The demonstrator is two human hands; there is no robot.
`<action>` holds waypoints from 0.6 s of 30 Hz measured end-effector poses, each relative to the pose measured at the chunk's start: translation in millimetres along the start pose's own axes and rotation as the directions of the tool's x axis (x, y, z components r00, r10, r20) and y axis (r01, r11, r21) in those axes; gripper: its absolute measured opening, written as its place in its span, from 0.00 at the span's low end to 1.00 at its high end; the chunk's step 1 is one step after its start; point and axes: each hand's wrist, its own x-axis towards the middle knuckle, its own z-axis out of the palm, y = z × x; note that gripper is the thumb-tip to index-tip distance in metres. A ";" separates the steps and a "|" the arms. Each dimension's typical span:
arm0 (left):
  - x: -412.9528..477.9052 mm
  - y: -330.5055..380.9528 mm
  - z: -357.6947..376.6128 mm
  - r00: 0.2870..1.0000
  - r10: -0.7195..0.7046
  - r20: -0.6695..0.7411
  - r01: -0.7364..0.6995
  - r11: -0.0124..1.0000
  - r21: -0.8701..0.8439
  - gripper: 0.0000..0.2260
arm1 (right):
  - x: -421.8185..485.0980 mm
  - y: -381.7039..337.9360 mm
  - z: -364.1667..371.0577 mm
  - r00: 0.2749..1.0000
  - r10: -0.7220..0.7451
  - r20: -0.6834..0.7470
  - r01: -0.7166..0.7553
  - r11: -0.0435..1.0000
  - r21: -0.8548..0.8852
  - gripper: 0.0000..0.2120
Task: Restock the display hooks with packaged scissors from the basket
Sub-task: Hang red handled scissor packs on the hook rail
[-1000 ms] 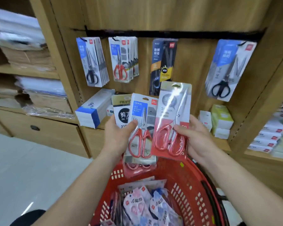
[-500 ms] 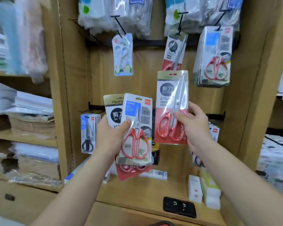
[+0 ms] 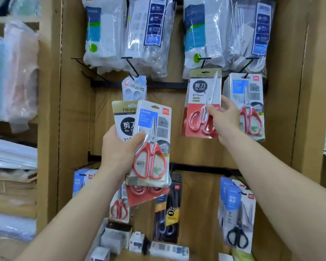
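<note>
Obs.: right hand [image 3: 222, 119] held up at the upper rail, thumb and fingers pinching a red-backed scissors pack [image 3: 198, 102] at about mid-height, over the scissor pivot. The top edge of the card sat just under the front end of a black hook [image 3: 203, 63]. Could not tell whether the hang hole was on the wire yet.

Left hand [image 3: 119, 149] was lower and nearer the body, fingers curled round a fan of packs [image 3: 151, 166]: a blue-labelled front pack [image 3: 152, 129], a gold-topped pack [image 3: 123, 119] behind it, and a third pack [image 3: 147, 193] whose red base poked out below. The basket was out of view.

Risks, as judged from where I stood:
- The grip was well below the hang hole, so the card top could swing or tilt and miss the hook end.
- Bagged goods [image 3: 224, 34] hung right over the hook end and could crowd or hide it.
- Neighbouring scissors packs [image 3: 247, 102] hung just beside the right hand, and a sideways nudge could knock them off their hook.
- The fan was held one-handed with attention elsewhere. The third pack sat lowest and looked the likeliest to slide out and drop.
- If the hand let go before the hole was fully seated, the pack would fall to the shelf.
</note>
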 end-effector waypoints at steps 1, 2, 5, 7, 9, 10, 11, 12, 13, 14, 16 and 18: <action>3.2 -0.9 1.2 1.000 0.003 0.007 -0.003 1.000 -0.003 0.08 | 5.3 2.5 0.4 1.000 0.003 0.003 -0.003 1.000 -0.005 0.21; 5.7 -2.8 2.5 1.000 0.006 0.014 -0.006 1.000 -0.002 0.08 | 9.5 5.7 0.7 1.000 0.006 0.008 -0.006 1.000 -0.013 0.21; 9.4 -11.3 3.8 1.000 0.010 0.024 -0.010 1.000 -0.008 0.07 | 17.1 14.6 2.5 1.000 -0.003 0.013 0.004 1.000 -0.028 0.21; 9.0 -18.3 3.6 1.000 0.008 0.025 -0.008 1.000 -0.007 0.07 | 21.1 16.4 4.7 1.000 -0.012 0.014 0.012 1.000 -0.024 0.21; 8.0 -25.9 2.6 1.000 -0.008 0.025 0.008 1.000 -0.002 0.08 | 24.9 16.0 7.5 1.000 -0.019 0.020 0.020 0.999 -0.032 0.21; 7.6 -28.9 1.9 1.000 -0.016 0.025 0.016 1.000 0.000 0.08 | 27.1 16.3 9.1 1.000 -0.022 0.020 0.023 0.999 -0.038 0.20; 7.4 -31.8 0.9 1.000 -0.019 0.022 0.019 1.000 0.002 0.08 | 29.3 17.1 10.4 0.999 -0.027 0.017 0.028 0.999 -0.042 0.20; 7.5 -34.4 -0.2 1.000 -0.019 0.014 0.019 1.000 0.005 0.08 | 30.6 18.4 11.6 0.999 -0.029 0.014 0.030 0.999 -0.045 0.19; 7.9 -36.2 -1.2 1.000 -0.022 0.004 0.022 1.000 0.008 0.08 | 31.5 20.1 12.4 1.000 -0.029 0.010 0.030 0.998 -0.047 0.19; 8.4 -37.6 -2.1 1.000 -0.026 -0.003 0.026 1.000 0.010 0.08 | 32.5 22.8 12.6 1.000 -0.027 0.008 0.027 0.998 -0.054 0.19; 9.4 -40.1 -3.7 1.000 -0.031 -0.007 0.031 0.999 0.011 0.08 | 34.5 29.1 12.3 1.000 -0.021 0.004 0.021 0.997 -0.077 0.18; 9.9 -41.9 -4.7 0.999 -0.034 -0.003 0.034 0.999 0.012 0.08 | 36.0 33.2 12.5 1.000 -0.013 0.003 0.013 0.995 -0.102 0.18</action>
